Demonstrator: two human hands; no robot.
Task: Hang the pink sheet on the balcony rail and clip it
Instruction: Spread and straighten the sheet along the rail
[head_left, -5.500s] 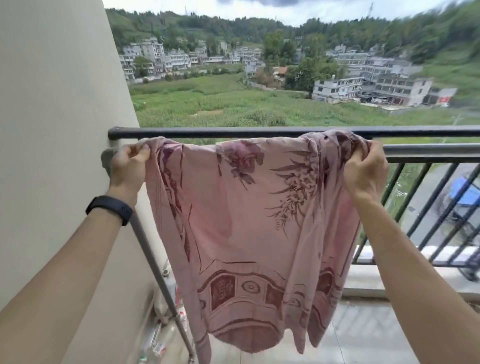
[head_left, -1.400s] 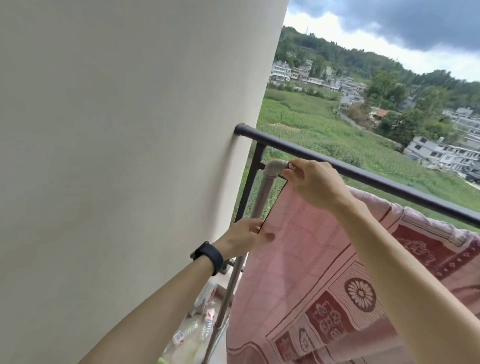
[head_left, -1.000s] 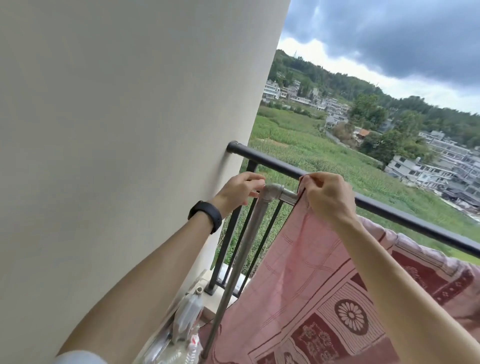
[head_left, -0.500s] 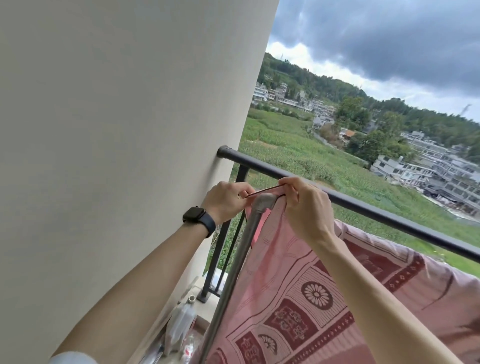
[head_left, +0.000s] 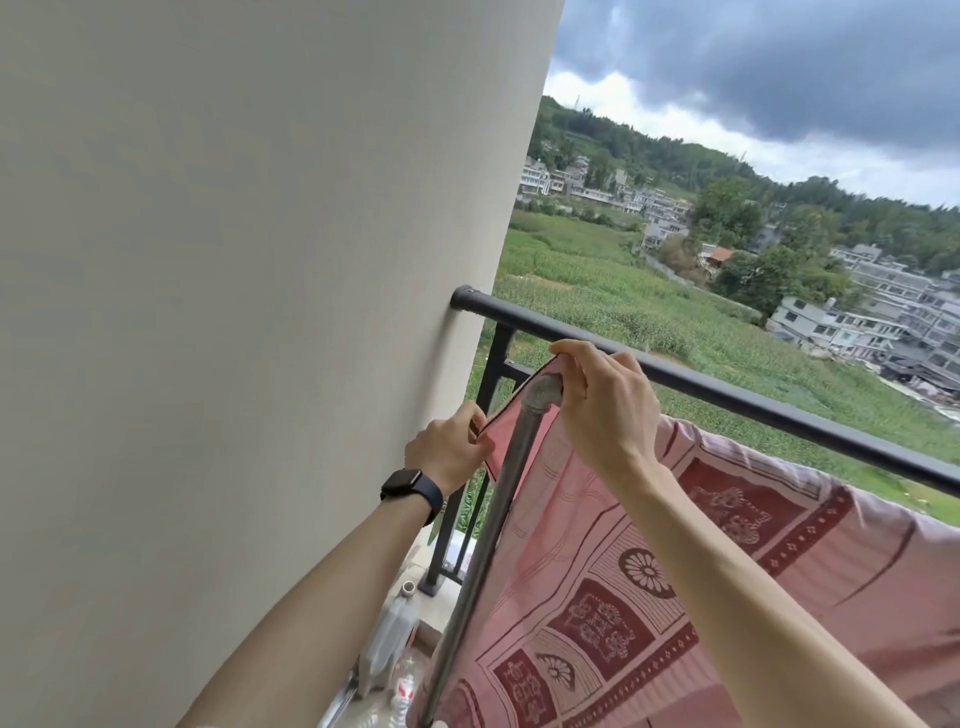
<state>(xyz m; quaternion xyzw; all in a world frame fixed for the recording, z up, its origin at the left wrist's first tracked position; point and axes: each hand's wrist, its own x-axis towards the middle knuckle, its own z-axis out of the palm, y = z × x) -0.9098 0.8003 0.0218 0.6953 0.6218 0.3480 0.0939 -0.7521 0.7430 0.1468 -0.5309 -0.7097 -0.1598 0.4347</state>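
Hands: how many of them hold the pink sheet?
2. The left hand pinches the pink sheet beside the grey pipe; the right hand grips its edge atop the pipe.

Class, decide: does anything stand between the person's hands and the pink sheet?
Nothing visible does. The left hand pinches the pink sheet by its edge, and the right hand grips it beside the grey pipe elbow.

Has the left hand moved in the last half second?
Yes. The left hand was level with the grey pipe elbow; now it sits lower and to the left of it, pinching the edge of the pink sheet.
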